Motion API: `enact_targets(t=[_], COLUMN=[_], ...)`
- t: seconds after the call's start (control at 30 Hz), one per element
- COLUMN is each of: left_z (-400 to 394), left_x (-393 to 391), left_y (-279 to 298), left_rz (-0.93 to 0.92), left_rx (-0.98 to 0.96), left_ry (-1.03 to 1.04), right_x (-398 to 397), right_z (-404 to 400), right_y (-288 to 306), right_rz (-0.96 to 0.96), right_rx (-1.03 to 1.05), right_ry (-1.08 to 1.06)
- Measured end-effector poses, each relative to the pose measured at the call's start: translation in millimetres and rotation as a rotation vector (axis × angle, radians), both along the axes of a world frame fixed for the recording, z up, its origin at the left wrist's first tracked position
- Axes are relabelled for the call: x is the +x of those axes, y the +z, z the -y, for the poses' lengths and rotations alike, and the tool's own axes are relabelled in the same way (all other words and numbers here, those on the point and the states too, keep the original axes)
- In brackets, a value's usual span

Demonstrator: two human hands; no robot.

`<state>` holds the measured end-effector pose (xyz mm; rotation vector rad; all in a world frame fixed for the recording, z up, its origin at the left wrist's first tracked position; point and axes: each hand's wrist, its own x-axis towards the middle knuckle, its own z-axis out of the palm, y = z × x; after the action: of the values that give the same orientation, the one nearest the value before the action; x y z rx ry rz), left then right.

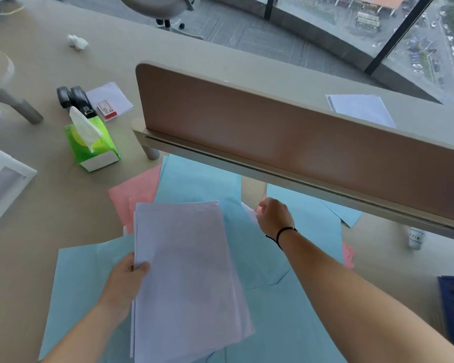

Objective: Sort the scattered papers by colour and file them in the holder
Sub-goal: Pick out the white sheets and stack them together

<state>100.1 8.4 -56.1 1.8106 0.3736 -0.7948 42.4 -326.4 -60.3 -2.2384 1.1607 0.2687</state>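
Held a white stack (184, 271) in the left hand (127, 277) at lower centre, right hand (274, 216) curled on a sheet edge among blue papers (286, 297).

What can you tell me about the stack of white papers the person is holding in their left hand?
The stack of white papers is several plain, thin sheets, loosely squared, with edges slightly fanned at the top left and bottom. It is held roughly flat, long side running away from the person, above blue sheets scattered on the desk. The left hand grips its left edge, thumb on top. The right hand is beside it, not touching.
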Motion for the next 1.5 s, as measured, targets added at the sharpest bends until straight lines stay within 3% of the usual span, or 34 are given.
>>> enact_targets(t=[0.27, 0.43, 0.63, 0.8, 0.97, 1.2, 1.33, 1.4, 1.5], left_z=[-10, -14, -18, -19, -22, -29, -37, -39, -37], left_x=[-8, -8, -6, -5, -3, -4, -8, -11, -17], left_y=[-11, -11, -10, -2, 8, 22, 24, 26, 30], left_rz=[-0.041, -0.059, -0.073, -0.096, -0.097, -0.128, -0.12, -0.11, -0.093], left_rx=[-0.016, -0.052, -0.077, -0.111, -0.113, -0.117, -0.097, -0.088, -0.081], left_ry=[0.07, 0.065, 0.058, 0.059, 0.055, 0.02, 0.019, 0.023, 0.036], right_x=[12, 6, 2, 3, 3, -8, -27, -40, -59], right_z=[7, 7, 12, 9, 13, 19, 21, 17, 4], right_y=[-5, -9, -9, -4, -1, 19, 35, 49, 73], right_rz=[-0.276, -0.21, -0.277, -0.216, -0.098, -0.252, -0.159, -0.094, 0.039], right_rx=[-0.121, -0.171, -0.074, 0.005, 0.177, 0.293, 0.417, 0.418, 0.242], right_ry=[0.281, 0.27, 0.311, 0.383, 0.233, 0.25, 0.113, 0.137, 0.243])
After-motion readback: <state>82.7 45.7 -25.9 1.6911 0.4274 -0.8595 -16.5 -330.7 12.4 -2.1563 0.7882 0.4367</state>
